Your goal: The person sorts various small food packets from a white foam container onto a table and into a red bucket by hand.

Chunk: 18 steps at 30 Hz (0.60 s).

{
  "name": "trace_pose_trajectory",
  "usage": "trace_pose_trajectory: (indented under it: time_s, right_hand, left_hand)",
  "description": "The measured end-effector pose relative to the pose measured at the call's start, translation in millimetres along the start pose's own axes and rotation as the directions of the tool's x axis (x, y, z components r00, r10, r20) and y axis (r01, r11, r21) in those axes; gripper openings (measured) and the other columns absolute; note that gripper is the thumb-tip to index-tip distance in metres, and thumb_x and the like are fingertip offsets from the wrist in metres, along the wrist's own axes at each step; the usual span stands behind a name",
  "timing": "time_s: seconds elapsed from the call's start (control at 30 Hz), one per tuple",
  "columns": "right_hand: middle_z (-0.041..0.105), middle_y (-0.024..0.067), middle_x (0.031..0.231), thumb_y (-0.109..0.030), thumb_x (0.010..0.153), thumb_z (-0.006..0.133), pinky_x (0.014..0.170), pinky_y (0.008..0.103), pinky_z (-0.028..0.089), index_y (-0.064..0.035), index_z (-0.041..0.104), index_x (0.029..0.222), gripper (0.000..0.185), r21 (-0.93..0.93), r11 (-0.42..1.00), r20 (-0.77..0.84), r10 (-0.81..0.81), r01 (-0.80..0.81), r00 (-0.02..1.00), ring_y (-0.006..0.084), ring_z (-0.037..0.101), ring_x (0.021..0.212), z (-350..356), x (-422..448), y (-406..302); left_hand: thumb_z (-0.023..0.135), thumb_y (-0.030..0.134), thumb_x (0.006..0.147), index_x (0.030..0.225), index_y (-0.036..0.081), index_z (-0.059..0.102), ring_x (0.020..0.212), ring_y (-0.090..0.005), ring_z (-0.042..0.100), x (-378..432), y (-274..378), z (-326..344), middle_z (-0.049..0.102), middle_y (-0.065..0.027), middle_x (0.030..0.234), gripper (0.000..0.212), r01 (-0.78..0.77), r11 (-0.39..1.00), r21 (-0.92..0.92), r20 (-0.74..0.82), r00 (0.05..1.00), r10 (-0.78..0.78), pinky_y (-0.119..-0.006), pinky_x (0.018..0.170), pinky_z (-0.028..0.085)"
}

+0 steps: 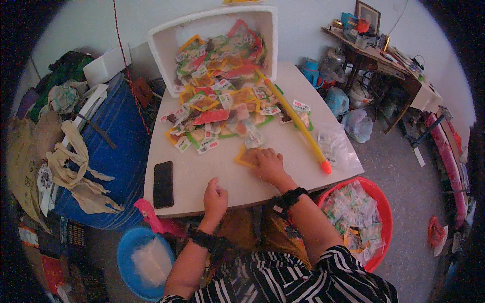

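My right hand reaches over the table, its fingers on a yellow-edged food packet; whether they grip it I cannot tell. My left hand is curled near the table's front edge, and nothing shows in it. Beyond both hands lies a heap of small sealed food packets with yellow, green and red edges, spilling from a white foam box tipped on its side. A yellow stick with orange ends lies slanting on the right. Clear plastic bags are beside it.
A black phone lies at the table's left. Below the right corner stands a red basin of packets. At lower left are a blue basin holding a clear plastic bag, a pink cloth and a large blue barrel.
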State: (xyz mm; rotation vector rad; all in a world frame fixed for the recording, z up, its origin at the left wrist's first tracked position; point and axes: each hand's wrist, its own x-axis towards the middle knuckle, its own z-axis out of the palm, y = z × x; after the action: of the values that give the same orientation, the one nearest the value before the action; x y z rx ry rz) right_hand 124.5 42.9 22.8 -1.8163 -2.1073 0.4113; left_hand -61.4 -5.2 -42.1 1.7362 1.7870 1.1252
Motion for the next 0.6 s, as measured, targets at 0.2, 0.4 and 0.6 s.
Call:
trace_pose_trajectory:
  time_s: [0.2,0.4,0.6]
  right_hand:
    - [0.045,0.0097,0.107,-0.037,0.06,0.058,0.084,0.047,0.024,-0.012,0.047,0.102,0.049,-0.065,0.977,0.151,-0.193,0.204,0.97,0.0265,0.035,0.107,10.6,-23.2,6.0]
    - [0.042,0.0113,0.11,-0.034,0.062,0.059,0.085,0.0481,0.024,-0.0112,0.044,0.106,0.052,-0.002,0.945,0.134,-0.324,0.327,0.936,0.0277,0.034,0.108,8.5,-45.6,6.7]
    - [0.043,0.0186,0.106,-0.02,0.066,0.06,0.08,0.0396,0.036,-0.0005,0.039,0.108,0.05,0.297,0.952,-0.189,0.135,-0.074,0.973,0.0294,0.045,0.095,28.4,-44.4,43.8]
  left_hand:
    - [0.046,0.009,0.069,0.101,0.001,0.044,0.074,-0.03,0.052,2.5,8.8,2.0,0.053,-0.0186,0.083,0.033,-0.121,0.992,0.045,-0.072,0.99,0.124,-0.035,0.067,0.041]
    - [0.046,0.011,0.071,0.094,0.003,0.046,0.071,-0.0318,0.051,4.8,7.4,12.8,0.053,-0.0164,0.078,0.024,-0.267,0.943,0.196,-0.011,0.962,0.274,-0.039,0.063,0.042]
    - [0.045,0.01,0.07,0.078,0.006,0.047,0.06,-0.0334,0.051,0.4,22.5,17.1,0.051,-0.0143,0.065,0.009,-0.364,0.837,0.409,0.133,0.931,0.34,-0.043,0.053,0.042]
